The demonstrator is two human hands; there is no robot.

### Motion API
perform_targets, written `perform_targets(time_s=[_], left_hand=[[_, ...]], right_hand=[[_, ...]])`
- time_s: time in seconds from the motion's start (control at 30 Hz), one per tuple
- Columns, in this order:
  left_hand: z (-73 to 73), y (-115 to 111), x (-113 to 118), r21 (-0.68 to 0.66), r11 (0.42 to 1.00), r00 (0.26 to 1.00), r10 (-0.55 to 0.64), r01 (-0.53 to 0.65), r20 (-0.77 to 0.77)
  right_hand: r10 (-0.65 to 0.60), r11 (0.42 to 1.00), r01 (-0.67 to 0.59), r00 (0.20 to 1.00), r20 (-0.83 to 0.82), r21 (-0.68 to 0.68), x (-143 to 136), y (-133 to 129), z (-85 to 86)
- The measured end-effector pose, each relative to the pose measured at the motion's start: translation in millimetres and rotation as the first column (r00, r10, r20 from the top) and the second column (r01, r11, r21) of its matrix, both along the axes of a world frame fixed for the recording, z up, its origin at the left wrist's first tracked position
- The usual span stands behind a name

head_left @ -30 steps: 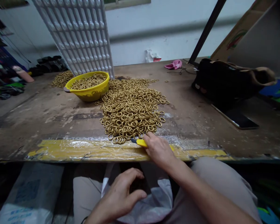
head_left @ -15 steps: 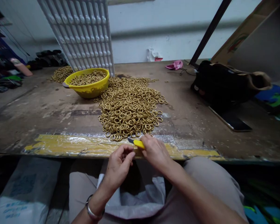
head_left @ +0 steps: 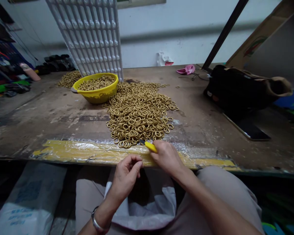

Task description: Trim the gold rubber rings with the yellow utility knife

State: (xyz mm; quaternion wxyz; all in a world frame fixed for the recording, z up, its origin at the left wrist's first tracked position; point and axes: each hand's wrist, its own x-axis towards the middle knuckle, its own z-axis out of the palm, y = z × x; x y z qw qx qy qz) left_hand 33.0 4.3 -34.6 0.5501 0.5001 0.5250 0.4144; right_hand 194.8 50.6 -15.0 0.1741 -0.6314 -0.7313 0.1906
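My right hand (head_left: 167, 157) is closed round a yellow utility knife (head_left: 151, 147), whose dark blade points left at the near edge of a heap of brass-coloured rings (head_left: 139, 114). Left of it, my left hand (head_left: 128, 171) has thumb and fingertips pinched together just off the table's front edge; whatever sits in the pinch is too small or hidden to make out. Below both hands an open white sack (head_left: 144, 217) lies between my knees, its inside dark.
A yellow basin (head_left: 98, 94) full of rings stands left of the heap, before a leaning clear ribbed plastic panel (head_left: 88, 36). More rings (head_left: 68, 79) lie behind it. On the right are a phone (head_left: 250, 129), a black bag (head_left: 237, 88) and a pink cloth (head_left: 186, 69).
The knife in my right hand has tilted, its yellow handle now sloping down more steeply to the right. My left hand stays pinched. The whole view has shifted slightly.
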Motion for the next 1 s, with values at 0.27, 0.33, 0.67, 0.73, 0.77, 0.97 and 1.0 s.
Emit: perform_targets(time_s=[0.27, 0.33, 0.67, 0.73, 0.77, 0.97, 1.0], left_hand=[[-7.1, 1.9, 8.7, 0.138, 0.99, 1.0, -0.013, 0.011, 0.017], [-7.3, 2.4, 8.9, 0.153, 0.988, 0.999, -0.018, 0.022, -0.033], [2.8, 9.8, 1.8, -0.05, 0.997, 0.986, -0.055, 0.064, 0.159], [2.0, 9.8, -0.6, -0.05, 0.997, 0.976, -0.046, 0.058, 0.214], [1.7, 9.4, -1.6, -0.039, 0.998, 0.973, -0.045, 0.055, 0.225], [4.2, 8.2, -3.8, 0.059, 0.994, 0.988, -0.095, 0.088, 0.124], [5.8, 8.6, -4.1, 0.093, 0.99, 0.99, -0.112, 0.103, 0.091]], right_hand=[[-0.394, 0.759, -0.346, 0.43, -0.812, -0.551, -1.1, -7.3, 6.3], [-0.423, 0.742, -0.355, 0.411, -0.807, -0.569, -0.4, -8.5, 5.4], [-0.01, 0.965, -0.138, 0.829, -0.559, -0.222, 1.7, -14.7, 8.9], [0.113, 0.989, -0.136, 0.941, -0.319, -0.051, 2.4, -19.9, 7.4], [0.142, 0.989, -0.148, 0.968, -0.209, -0.011, 2.5, -22.5, 6.8], [0.182, 0.983, -0.185, 0.977, 0.106, 0.01, -0.6, -29.2, 4.0], [0.184, 0.982, -0.188, 0.973, 0.14, 0.014, -1.6, -29.2, 3.9]])
